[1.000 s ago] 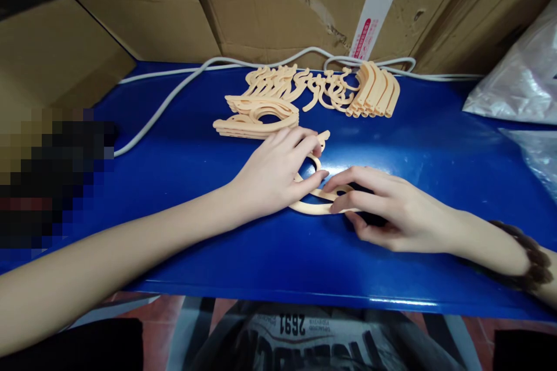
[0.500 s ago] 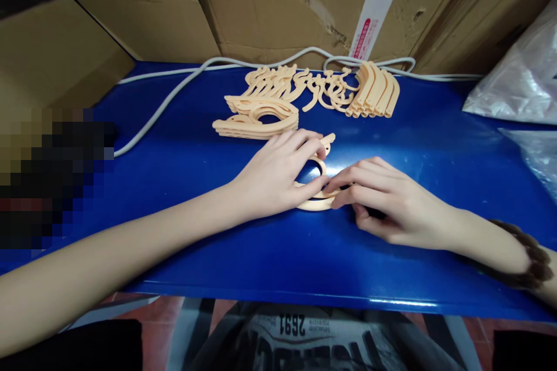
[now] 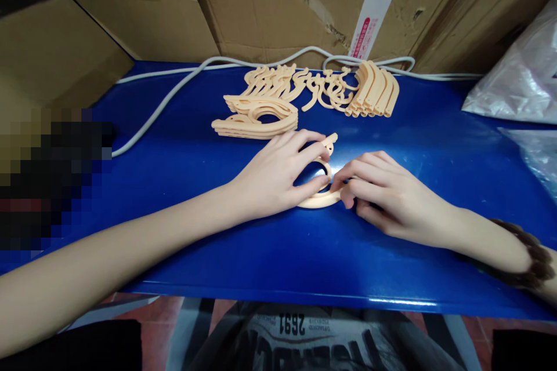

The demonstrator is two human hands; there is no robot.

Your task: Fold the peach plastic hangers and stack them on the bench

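Plastic piece (image 3: 319,202) on the blue surface (image 3: 261,255), around five o'clock from the stack (image 3: 252,127), squeezed narrower than a second ago and seemingly nearer closed, under left hand (image 3: 282,171) with half-open grip, pinched at three o'clock by right hand (image 3: 383,197).

I have the left forearm (image 3: 143,243) stretched diagonally inward, left hand (image 3: 278,171) palm down, fingers (image 3: 310,153) curled, thumb (image 3: 310,189) apart; opposite, I see the right hand (image 3: 387,200) arched, knuckles bent.
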